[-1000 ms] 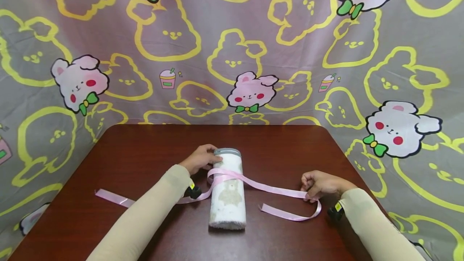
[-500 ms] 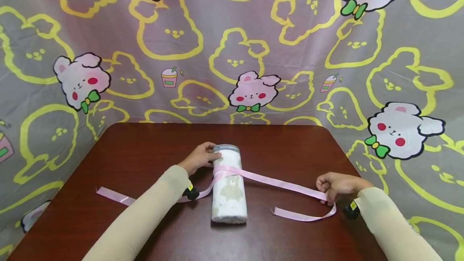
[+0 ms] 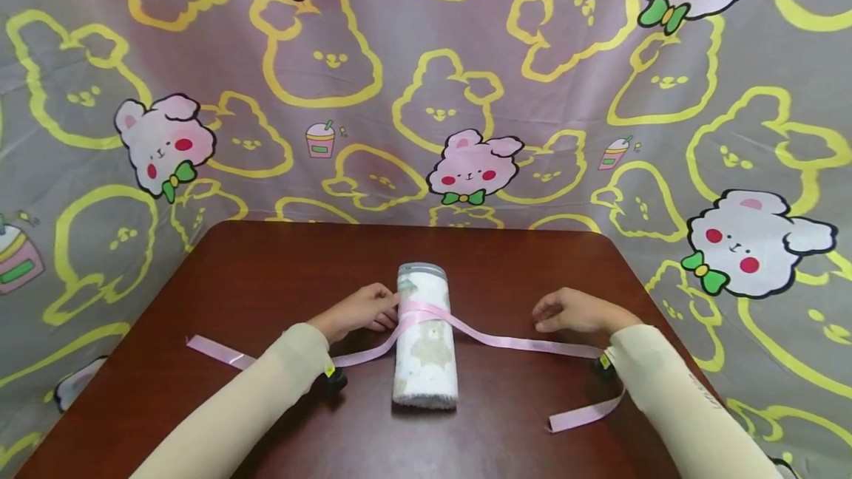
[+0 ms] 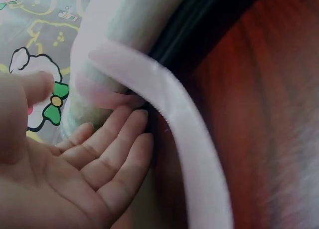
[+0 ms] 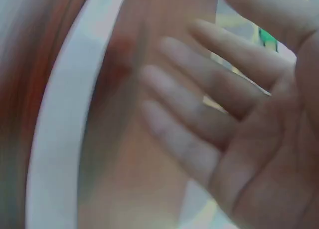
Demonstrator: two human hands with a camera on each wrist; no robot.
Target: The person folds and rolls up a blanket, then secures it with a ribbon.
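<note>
In the head view, the roll [image 3: 426, 375] is resting on the table [image 3: 506, 405] just below the middle of the frame, the ribbon [image 3: 512, 341] wrapping it and trailing both ways. Only this view is showing the ribbon's ends, at left and lower right. Beside the roll's left edge, the left hand [image 3: 359, 309] is grasping nothing; its wrist view is revealing the upturned palm and the fingertips near the wrapped band, though contact is impossible to tell. Right of centre, the right hand [image 3: 575, 310] is holding nothing either: its blurred wrist view is showing loose, separated fingers, the ribbon running apart from them down the left side.
</note>
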